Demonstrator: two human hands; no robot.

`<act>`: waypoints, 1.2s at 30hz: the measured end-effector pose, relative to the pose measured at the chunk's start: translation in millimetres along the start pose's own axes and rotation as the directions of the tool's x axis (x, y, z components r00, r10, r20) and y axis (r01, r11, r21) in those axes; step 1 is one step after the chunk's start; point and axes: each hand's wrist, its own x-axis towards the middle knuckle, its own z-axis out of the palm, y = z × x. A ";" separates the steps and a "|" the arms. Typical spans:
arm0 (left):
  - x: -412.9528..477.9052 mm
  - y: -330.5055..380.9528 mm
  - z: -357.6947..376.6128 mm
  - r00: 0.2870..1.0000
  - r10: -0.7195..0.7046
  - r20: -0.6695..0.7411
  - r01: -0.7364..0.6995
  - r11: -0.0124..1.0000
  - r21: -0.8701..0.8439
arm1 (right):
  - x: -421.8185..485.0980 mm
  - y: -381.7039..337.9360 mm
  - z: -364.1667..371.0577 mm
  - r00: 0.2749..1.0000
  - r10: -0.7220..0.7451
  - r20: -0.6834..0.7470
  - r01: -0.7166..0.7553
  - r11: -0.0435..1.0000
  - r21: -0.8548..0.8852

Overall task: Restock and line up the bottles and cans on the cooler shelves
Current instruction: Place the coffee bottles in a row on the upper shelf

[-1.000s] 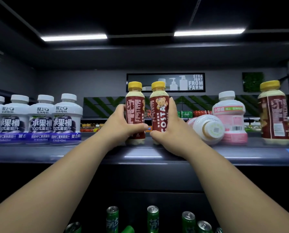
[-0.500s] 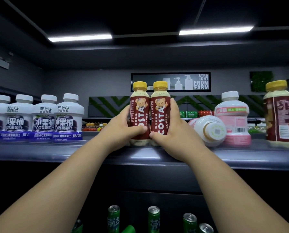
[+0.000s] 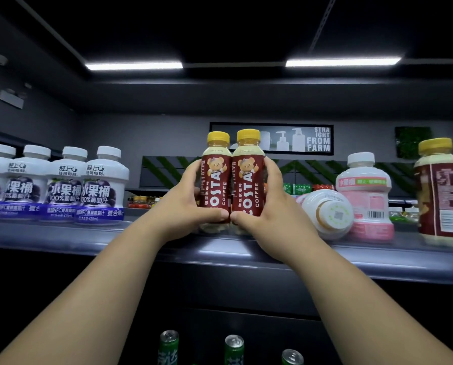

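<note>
Two Costa coffee bottles with yellow caps stand side by side, touching, on the grey cooler shelf, both bear labels facing me. My left hand grips the left Costa bottle and my right hand grips the right Costa bottle; my thumbs nearly meet across their fronts. A third Costa bottle stands at the far right with its back label toward me.
Several white grape-juice bottles stand in a row on the shelf's left. Right of my hands a pink-and-white bottle lies on its side in front of an upright pink bottle. Green cans stand on the shelf below.
The left Costa bottle has been turned so its bear label faces front like the right one. The two bottles have come together until they touch.
</note>
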 end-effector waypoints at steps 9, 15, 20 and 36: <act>-11.5 2.7 0.8 0.989 0.123 -0.079 -0.120 0.992 0.044 | -3.7 -1.1 0.1 0.993 -0.053 -0.108 0.063 0.994 0.085; -13.5 11.0 -3.9 0.972 0.137 -0.189 -0.167 0.974 -0.154 | -10.0 -7.9 -7.9 0.979 -0.021 -0.204 0.072 0.966 0.247; -21.1 27.7 -5.7 0.975 0.134 -0.177 -0.189 0.919 -0.345 | -31.8 -13.2 -22.2 0.972 -0.023 -0.235 0.090 0.956 0.280; -46.2 209.3 182.7 0.983 0.180 -0.033 -0.173 0.855 -0.488 | -129.1 76.1 -239.3 0.978 0.021 -0.209 0.016 0.985 0.171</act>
